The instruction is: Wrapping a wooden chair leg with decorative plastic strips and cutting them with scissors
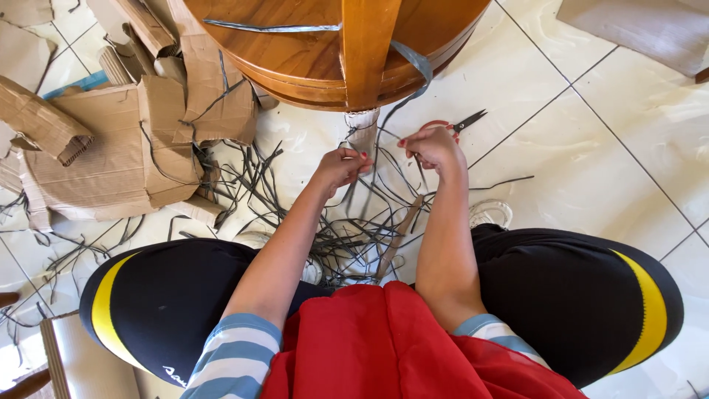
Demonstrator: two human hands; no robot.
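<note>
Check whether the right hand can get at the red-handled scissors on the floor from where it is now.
Probably yes. The scissors lie on bare tile just beyond the right hand, with nothing between them. But that hand is pinching a grey strap and would have to let go first.

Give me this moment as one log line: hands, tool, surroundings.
left hand: gripping grey plastic strap | right hand: holding red-handled scissors | round wooden table above | torn brown cardboard left | cut straps on white tile floor
</note>
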